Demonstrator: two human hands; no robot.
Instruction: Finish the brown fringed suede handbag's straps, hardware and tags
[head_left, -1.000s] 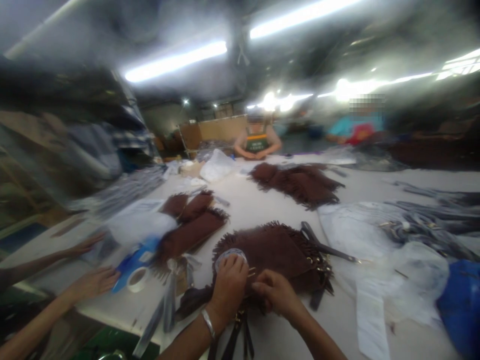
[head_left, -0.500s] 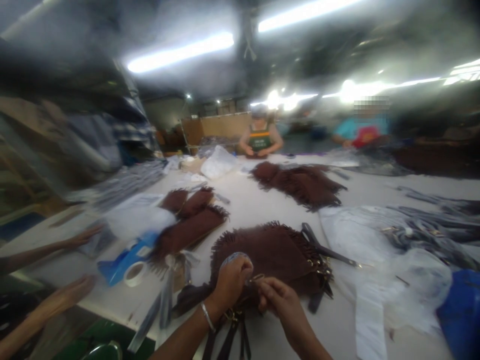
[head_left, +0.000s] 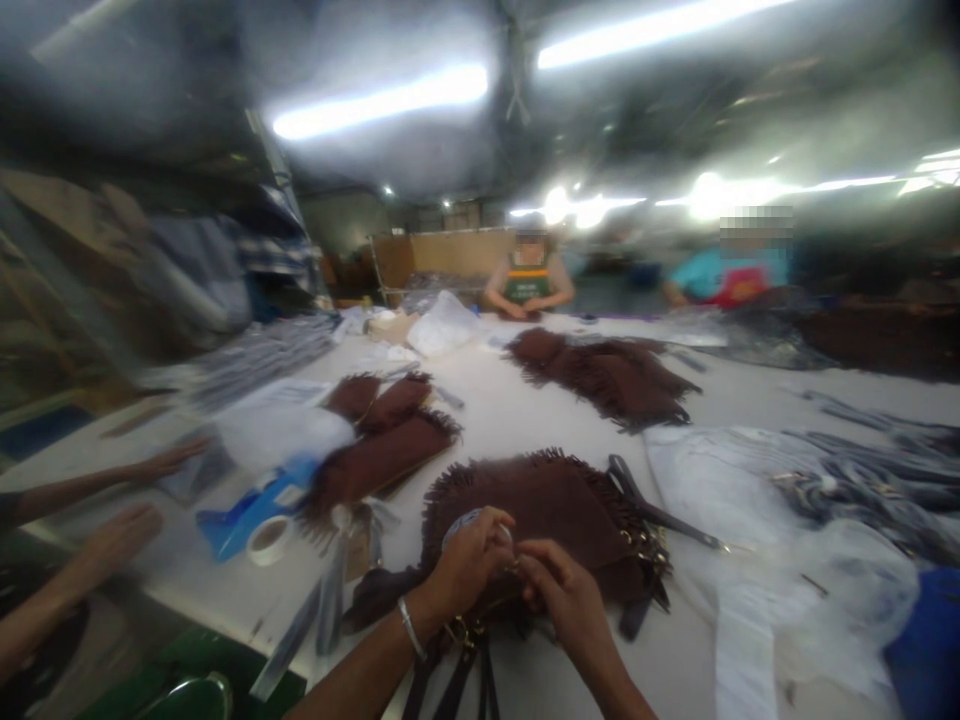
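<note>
A dark brown fringed bag (head_left: 555,500) lies flat on the table in front of me, with gold metal rings and dark straps at its right and near edges. Over its near part, my left hand (head_left: 476,560) is closed, fingers curled, against a round, pale-rimmed thing (head_left: 461,522) that I cannot make out. My right hand (head_left: 561,590) pinches a small gold metal piece (head_left: 516,566) right beside the left fingertips; the fingers mostly cover it. Dark straps (head_left: 457,680) with gold fittings hang below my left wrist.
More brown fringed bags lie at left (head_left: 382,450) and farther back (head_left: 607,375). A blue tape dispenser (head_left: 240,520) and white tape roll (head_left: 270,540) sit left. Plastic-wrapped straps (head_left: 847,480) lie right. A co-worker's hands (head_left: 124,540) are at the left edge; two people stand across.
My hands have come closer together, and the gold piece that showed between them is now mostly covered by fingers. At left, the co-worker's nearer hand has shifted left. The view has tilted slightly.
</note>
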